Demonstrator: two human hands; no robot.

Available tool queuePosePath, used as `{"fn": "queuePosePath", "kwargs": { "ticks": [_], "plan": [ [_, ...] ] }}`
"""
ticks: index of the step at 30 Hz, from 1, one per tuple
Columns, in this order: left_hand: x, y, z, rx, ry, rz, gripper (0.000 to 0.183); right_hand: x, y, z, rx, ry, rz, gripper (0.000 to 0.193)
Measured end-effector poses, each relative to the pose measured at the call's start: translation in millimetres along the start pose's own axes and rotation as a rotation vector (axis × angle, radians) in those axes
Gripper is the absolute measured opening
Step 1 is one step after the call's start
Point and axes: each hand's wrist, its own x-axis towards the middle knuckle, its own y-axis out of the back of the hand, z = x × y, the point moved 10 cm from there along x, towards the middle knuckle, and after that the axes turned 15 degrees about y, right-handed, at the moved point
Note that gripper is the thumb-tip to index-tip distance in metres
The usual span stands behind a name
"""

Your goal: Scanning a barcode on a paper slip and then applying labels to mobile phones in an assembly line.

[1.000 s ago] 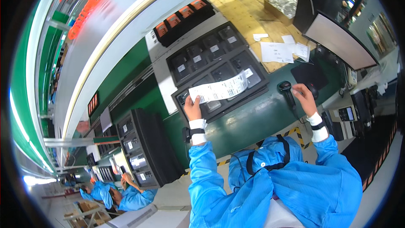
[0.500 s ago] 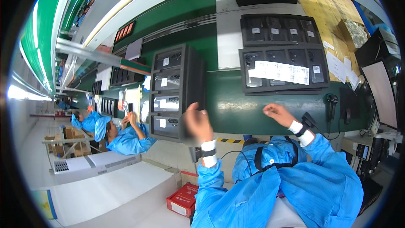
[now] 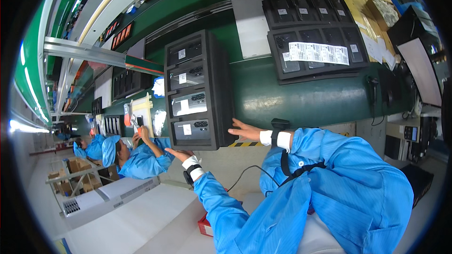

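A stack of black foam trays [image 3: 217, 91] stands on the green bench in front of me. Its top tray has a column of compartments, each holding a dark, phone-like item [image 3: 189, 104] in clear wrap with a small white label. My left hand [image 3: 180, 154] is at the near left corner of the stack, thumb stretched out and the other fingers partly hidden against its near edge. Beside the near right corner is my right hand [image 3: 246, 130], fingers spread, the tips close to the tray's side. Whether they touch it I cannot tell.
More black trays [image 3: 278, 73] lie to the right, with a white label sheet [image 3: 318, 53] on top. A handheld scanner [image 3: 373, 84] and a monitor [image 3: 420, 68] are at far right. A co-worker [image 3: 136, 157] in blue sits at left. A metal rail [image 3: 87, 51] crosses the upper left.
Both hands have moved left and nearer to the tray stack, the right one from over the bench to the stack's side. My view has shifted, and the label sheet still lies on the right trays.
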Motion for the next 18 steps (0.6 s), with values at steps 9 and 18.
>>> {"fn": "queuePosePath", "kwargs": {
  "ticks": [9,18],
  "plan": [
    [-55.4,-8.6,-18.2,0.017,0.007,-0.071,0.082,-2.1,-22.6,-20.1,-0.144,0.106,0.114,0.141],
    [-165.5,-64.8,-131.1,0.292,0.075,-0.468,0.065,-77.3,115.2,-52.1,-0.115,0.223,0.328,0.103]
  ]
}}
